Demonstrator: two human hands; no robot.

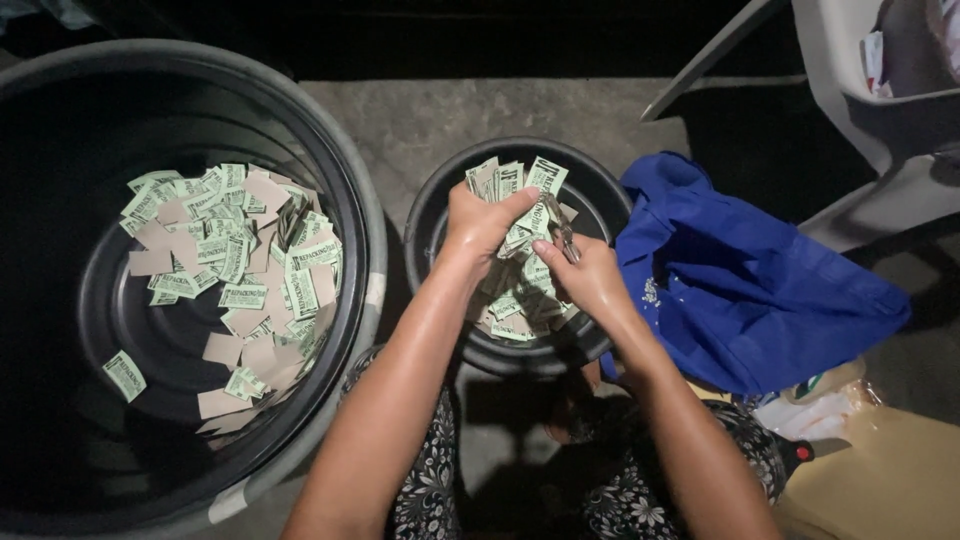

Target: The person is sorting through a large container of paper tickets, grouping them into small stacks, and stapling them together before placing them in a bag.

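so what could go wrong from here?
1. The left hand grips a fanned stack of green labels over the small black bucket; loose ones could slide off onto the floor rather than in.
2. The right hand holds a small metal tool close to the left hand's fingers; a slip could nick them.
3. Dim light makes misses likelier.

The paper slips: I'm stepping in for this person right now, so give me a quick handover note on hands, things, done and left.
Left hand: gripping a fanned bunch of green paper slips above the small black bucket.
Right hand: pinching a small metal tool against the bunch; which kind is unclear.
Done: many loose slips lie in the large black tub on the left.
Left: a pile remains in the small bucket.
Blue bag lies to the right.
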